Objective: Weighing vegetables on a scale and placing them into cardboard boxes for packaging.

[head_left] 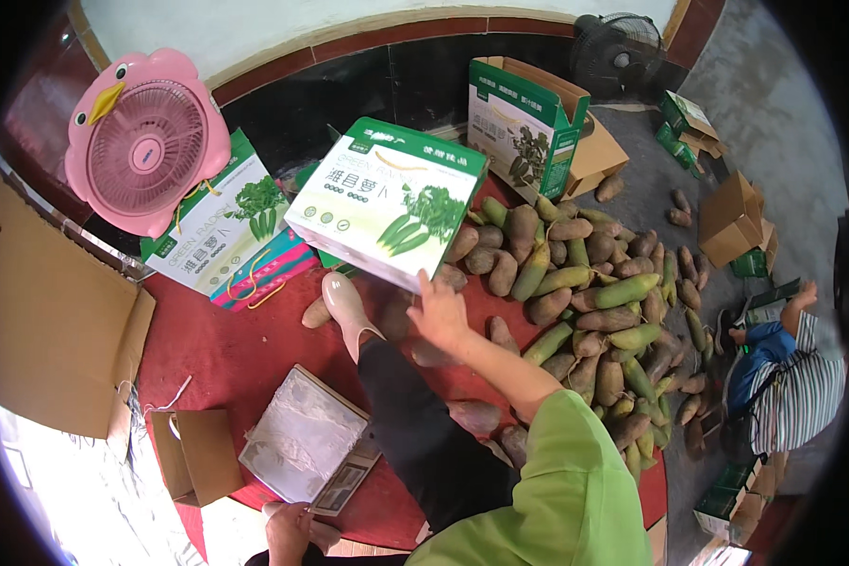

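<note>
My right hand [439, 316] reaches forward and grips the near lower corner of a white and green radish carton [387, 203], its closed lid showing a picture of green radishes. My left hand [288, 533] is low in the view beside a flat digital scale [307, 434] whose platform has a whitish cover. Its fingers are curled together, and what they hold, if anything, is hidden. A large heap of green and brownish, soil-covered radishes [618, 316] spreads to the right of my right forearm. One pale boot [347, 307] of mine stands just below the carton.
A pink bird-shaped fan [148, 146] stands at left by another carton [219, 226]. An open carton [524, 123] and a black fan [621, 57] are at the back. Brown cardboard [52, 302] and a small open box [198, 453] lie left. Another person [788, 387] sits at right.
</note>
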A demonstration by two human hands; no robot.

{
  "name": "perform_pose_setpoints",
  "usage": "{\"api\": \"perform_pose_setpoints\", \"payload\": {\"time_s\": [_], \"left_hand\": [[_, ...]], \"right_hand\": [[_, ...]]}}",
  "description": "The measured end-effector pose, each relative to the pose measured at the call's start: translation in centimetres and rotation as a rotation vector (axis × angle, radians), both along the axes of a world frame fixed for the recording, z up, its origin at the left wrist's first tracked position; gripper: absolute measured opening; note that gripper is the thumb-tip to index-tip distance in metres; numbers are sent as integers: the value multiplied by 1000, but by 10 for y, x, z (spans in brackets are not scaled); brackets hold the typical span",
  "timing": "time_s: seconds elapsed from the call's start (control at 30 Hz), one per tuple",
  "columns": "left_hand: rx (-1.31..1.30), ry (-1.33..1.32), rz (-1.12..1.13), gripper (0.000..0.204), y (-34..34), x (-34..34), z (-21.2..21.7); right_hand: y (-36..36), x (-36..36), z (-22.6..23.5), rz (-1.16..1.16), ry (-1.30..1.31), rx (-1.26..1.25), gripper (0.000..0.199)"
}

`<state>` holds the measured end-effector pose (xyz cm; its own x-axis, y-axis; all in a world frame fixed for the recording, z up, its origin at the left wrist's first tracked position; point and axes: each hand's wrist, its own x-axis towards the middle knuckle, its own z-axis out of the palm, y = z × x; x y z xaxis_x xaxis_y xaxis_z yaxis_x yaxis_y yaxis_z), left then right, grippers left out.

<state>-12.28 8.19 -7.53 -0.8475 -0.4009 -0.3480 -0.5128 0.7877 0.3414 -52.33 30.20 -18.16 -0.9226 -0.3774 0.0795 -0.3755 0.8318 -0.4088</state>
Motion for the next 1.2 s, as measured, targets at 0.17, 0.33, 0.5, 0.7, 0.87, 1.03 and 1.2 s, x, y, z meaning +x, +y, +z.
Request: {"api": "perform_pose_setpoints", "payload": {"time_s": [0.17, 0.33, 0.5, 0.7, 0.87, 1.03, 1.2], "left_hand": [[48, 74, 39, 21, 0, 7, 0], [61, 68, 50, 21, -4, 16, -10], [68, 42, 76, 19, -3, 17, -15], [55, 29, 75, 17, -2, 16, -16], [76, 36, 88, 18, -2, 13, -15], [41, 23, 98, 20, 2, 14, -11], [-35, 26, 33, 18, 1, 14, -11]], "right_hand": [[19, 39, 19, 463, -204, -249, 36], [61, -41, 25, -107, 224, -527, 21], [112, -133, -7, -475, 106, -262, 65], [101, -173, -8, -537, -124, -180, 83], [114, -191, -7, -478, -335, -221, 72], [107, -195, 68, -238, -794, -715, 30], [87, -190, 136, -16, -687, -616, 29]]}}
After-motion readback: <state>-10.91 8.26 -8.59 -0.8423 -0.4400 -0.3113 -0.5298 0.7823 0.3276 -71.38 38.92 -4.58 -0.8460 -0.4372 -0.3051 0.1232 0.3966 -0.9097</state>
